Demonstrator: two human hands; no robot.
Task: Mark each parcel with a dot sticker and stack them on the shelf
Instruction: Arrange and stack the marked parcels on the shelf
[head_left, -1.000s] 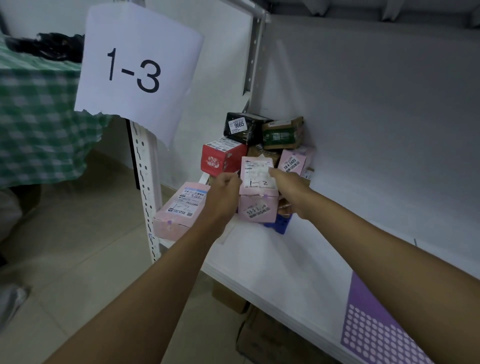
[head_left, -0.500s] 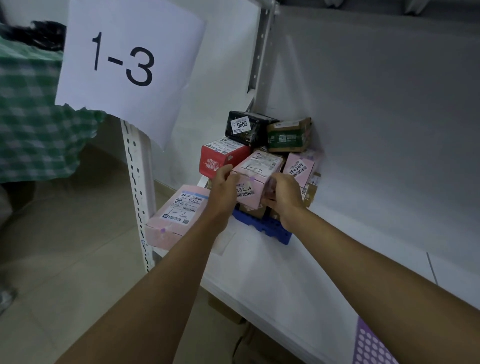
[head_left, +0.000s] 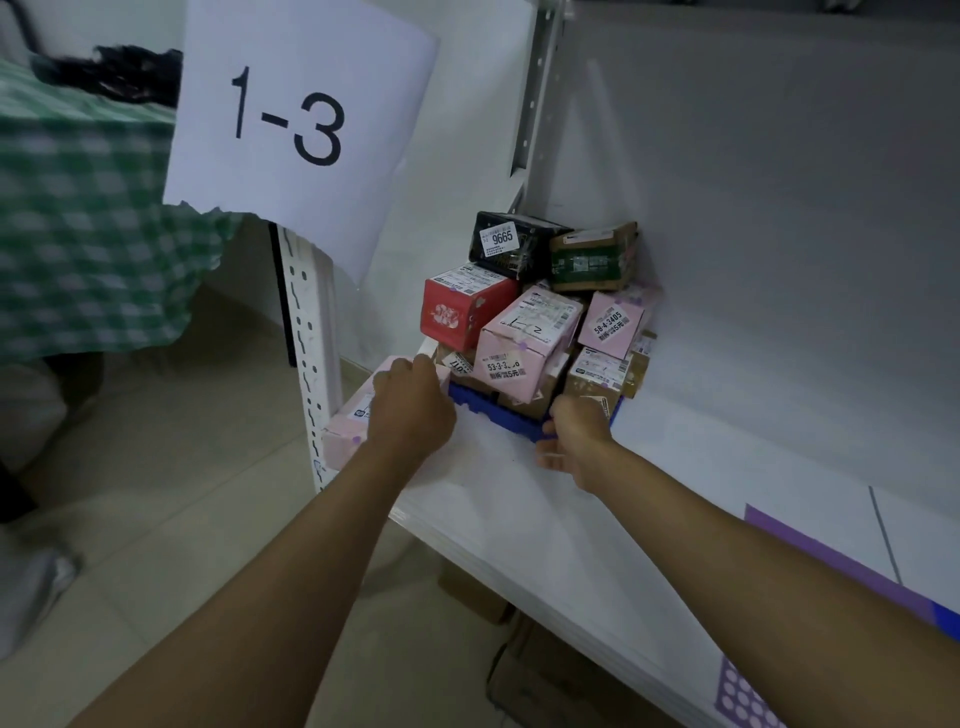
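A pink parcel marked "1-2" (head_left: 530, 348) lies tilted on the pile of parcels in the back left corner of the white shelf (head_left: 519, 499), with a purple dot sticker on its top edge. Neither hand touches it. My left hand (head_left: 410, 405) is curled over another pink parcel (head_left: 340, 441) at the shelf's front left corner, which also carries a purple dot. My right hand (head_left: 576, 431) hovers with loose fingers at the corner of a flat blue parcel (head_left: 498, 415) under the pile and holds nothing. A purple dot sticker sheet (head_left: 748, 696) lies at the lower right.
The pile also holds a red box (head_left: 457, 312), a black box labelled 9665 (head_left: 511, 244), a green-taped carton (head_left: 592, 260) and a small pink box (head_left: 613, 322). A "1-3" paper sign (head_left: 296, 119) hangs on the shelf post (head_left: 306, 353). Cardboard boxes (head_left: 545, 675) sit underneath.
Both hands set the "1-2" pink parcel on the pile and let go. My left hand dropped onto the pink parcel at the shelf corner; my right hand drew back toward the blue parcel.
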